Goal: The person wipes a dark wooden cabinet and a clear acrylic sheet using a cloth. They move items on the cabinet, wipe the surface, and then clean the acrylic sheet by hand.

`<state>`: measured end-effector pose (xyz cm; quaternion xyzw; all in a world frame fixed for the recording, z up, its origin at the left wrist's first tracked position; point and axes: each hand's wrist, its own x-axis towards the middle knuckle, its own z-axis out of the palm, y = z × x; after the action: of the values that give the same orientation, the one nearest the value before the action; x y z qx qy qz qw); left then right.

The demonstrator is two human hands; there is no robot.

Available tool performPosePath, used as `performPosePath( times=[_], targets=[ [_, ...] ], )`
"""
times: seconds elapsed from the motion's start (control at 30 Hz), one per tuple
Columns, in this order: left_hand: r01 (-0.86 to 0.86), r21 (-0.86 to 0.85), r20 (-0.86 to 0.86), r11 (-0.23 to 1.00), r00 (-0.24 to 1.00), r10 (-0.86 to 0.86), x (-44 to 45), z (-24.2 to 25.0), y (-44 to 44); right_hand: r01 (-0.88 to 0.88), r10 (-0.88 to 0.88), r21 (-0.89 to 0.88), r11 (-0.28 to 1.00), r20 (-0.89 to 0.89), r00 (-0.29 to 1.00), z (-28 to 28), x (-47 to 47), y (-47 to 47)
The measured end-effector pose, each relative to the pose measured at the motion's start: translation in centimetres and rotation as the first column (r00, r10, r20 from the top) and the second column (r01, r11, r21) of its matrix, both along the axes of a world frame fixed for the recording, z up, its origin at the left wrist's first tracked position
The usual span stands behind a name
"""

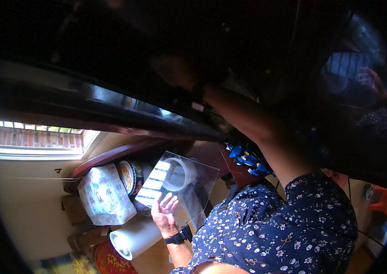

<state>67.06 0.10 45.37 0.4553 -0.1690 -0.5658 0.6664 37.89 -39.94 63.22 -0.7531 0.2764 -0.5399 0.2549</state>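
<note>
My left hand (pixel 165 213), with a black watch on the wrist, grips the near edge of a clear glass pane (pixel 204 185). The tilted pane reflects bright barred window light. Through it a round translucent plastic tub (pixel 176 174) shows. My right arm reaches up and left into a dark space, likely inside a cabinet. There my right hand (pixel 171 70) is dim and blurred, so its fingers and anything in them cannot be made out. A small red-edged label (pixel 197 107) sits near that wrist. Beside the forearm lies a blue toy figure (pixel 248 159).
A dark glossy ledge (pixel 111 113) crosses the view. At left are a plastic-wrapped bundle (pixel 106 195), a round printed tin (pixel 127 177), a white cylinder (pixel 135 238) and a red round-edged box (pixel 113 258). A dark glossy panel (pixel 357 85) reflects a hand. An orange plastic object (pixel 383 202) stands far right.
</note>
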Motion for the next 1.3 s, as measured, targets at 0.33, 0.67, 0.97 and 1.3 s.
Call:
performPosePath(
  times=[0.33,0.67,0.97,1.3],
  targets=[
    [-0.009,0.008,0.017,1.000,1.000,0.009,0.5,-0.1,0.0,-0.288,0.266,-0.002,0.958,0.391,0.881,-4.0,0.4,-6.4],
    [-0.009,0.076,0.025,0.997,1.000,0.008,0.8,-0.1,-0.8,-0.073,0.091,0.190,0.979,-0.092,0.992,-2.4,-2.6,5.4],
    [0.022,0.064,0.008,0.998,1.000,-0.022,0.4,0.1,-2.8,-0.314,0.324,0.077,0.946,-0.206,0.923,-3.4,-4.6,10.4],
    [0.106,0.031,0.071,0.994,0.992,-0.108,0.9,-2.1,-3.6,0.559,-0.518,0.076,0.826,-0.290,0.805,0.3,-9.2,5.5]
  ],
)
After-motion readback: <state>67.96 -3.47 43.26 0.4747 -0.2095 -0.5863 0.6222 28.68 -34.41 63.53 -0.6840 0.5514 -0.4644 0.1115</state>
